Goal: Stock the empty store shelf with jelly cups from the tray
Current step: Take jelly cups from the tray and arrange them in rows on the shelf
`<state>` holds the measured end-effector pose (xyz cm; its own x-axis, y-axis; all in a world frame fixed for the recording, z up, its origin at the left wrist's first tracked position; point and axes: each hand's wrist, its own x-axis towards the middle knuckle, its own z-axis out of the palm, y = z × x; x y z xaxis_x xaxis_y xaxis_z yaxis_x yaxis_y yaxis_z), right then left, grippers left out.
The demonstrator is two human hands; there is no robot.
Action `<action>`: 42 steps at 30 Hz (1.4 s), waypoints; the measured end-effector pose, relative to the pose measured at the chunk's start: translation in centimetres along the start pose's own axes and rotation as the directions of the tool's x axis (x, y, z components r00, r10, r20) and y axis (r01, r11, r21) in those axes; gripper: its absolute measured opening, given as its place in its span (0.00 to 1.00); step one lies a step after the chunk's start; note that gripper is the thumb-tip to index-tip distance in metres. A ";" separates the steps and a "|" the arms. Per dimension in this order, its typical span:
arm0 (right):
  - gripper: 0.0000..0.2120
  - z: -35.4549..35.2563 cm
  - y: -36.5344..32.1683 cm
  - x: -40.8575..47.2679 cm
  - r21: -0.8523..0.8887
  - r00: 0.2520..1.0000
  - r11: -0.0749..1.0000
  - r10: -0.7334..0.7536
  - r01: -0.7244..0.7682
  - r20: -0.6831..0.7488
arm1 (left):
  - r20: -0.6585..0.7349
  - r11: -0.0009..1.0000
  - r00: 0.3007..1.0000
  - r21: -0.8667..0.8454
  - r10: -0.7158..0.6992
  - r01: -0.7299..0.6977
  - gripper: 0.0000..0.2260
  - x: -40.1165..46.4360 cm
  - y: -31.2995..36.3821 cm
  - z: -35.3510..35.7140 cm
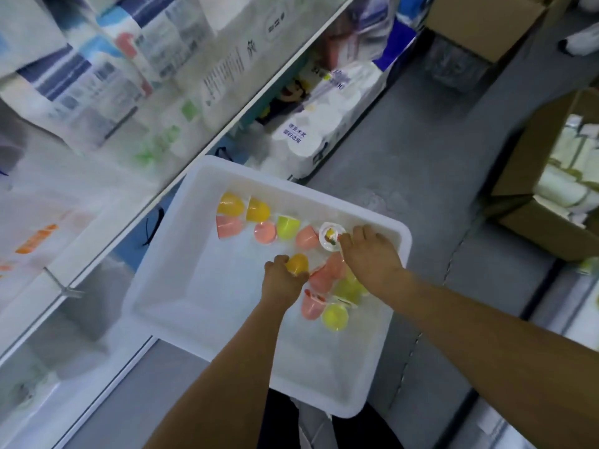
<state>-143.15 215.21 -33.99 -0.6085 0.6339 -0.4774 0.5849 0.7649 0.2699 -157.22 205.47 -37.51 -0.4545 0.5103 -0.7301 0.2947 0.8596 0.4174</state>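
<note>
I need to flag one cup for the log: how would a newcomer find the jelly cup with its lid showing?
Find the white tray on the floor. Along its far wall runs a row of cups; the jelly cup sits at the right end, by the right hand. It alone shows a white printed lid.

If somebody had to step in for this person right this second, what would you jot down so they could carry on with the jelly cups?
Left hand: fingers curled round an orange plastic jelly cup, still inside the white plastic tray.
Right hand: fingertips on a jelly cup showing its white printed foil lid, near the tray's far right corner; whether it is gripped is unclear.
About a dozen other loose cups, pink, yellow, orange and green, lie in the tray's far and right parts.
Done: no cups visible on the shelves to the left.
Left: carry these two over, then the others.
</note>
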 end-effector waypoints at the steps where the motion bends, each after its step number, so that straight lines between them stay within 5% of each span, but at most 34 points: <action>1: 0.14 -0.3 0.2 0.1 -0.010 1.000 1.000 0.005 -0.005 -0.024 | -0.012 1.000 1.000 -0.011 -0.022 0.021 0.25 0.2 0.0 0.1; 4: 0.15 -1.2 0.4 -0.2 0.047 1.000 0.999 -0.017 0.018 -0.025 | -0.027 0.996 0.996 -0.012 -0.088 0.087 0.23 -0.5 0.2 -0.7; 8: 0.23 -5.2 0.4 -2.0 0.429 0.992 0.896 0.128 -0.117 0.003 | -0.020 0.974 0.995 -0.206 -0.099 0.093 0.25 -3.3 1.0 -3.8; 13: 0.18 -12.2 -0.4 -4.5 0.926 0.974 0.311 0.139 -0.214 0.178 | -0.109 0.942 0.993 -0.330 0.033 -0.067 0.21 -8.9 2.6 -10.4; 15: 0.12 -16.0 -0.9 -5.2 0.981 0.974 0.014 0.116 -0.195 0.192 | -0.160 0.934 0.984 -0.334 0.078 -0.128 0.18 -11.0 3.2 -13.5; 17: 0.10 -20.1 -1.2 -6.0 0.980 0.983 -0.125 0.076 -0.156 0.166 | -0.223 0.917 0.964 -0.336 0.143 -0.214 0.21 -13.2 3.8 -16.8; 28: 0.08 -40.7 -5.4 -9.5 0.964 0.979 -0.233 -0.120 0.131 -0.162 | -0.583 0.860 0.771 -0.228 0.256 -0.457 0.13 -27.7 3.5 -35.2; 35: 0.05 -52.7 -11.1 -11.0 0.876 0.900 -0.296 -0.100 0.381 -0.425 | -0.816 0.833 0.505 -0.052 0.283 -0.551 0.11 -35.5 1.7 -45.0; 42: 0.22 -60.2 -17.7 -9.1 0.778 0.772 -0.010 -0.111 0.628 -0.625 | -0.902 0.869 0.365 0.022 0.231 -0.494 0.16 -39.6 -2.1 -51.8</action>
<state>-180.26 202.80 15.93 -0.8703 0.4766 0.1244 0.0288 0.3014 -0.9531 -183.42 184.77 18.52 -0.8561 0.4077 0.3175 0.4993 0.4945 0.7114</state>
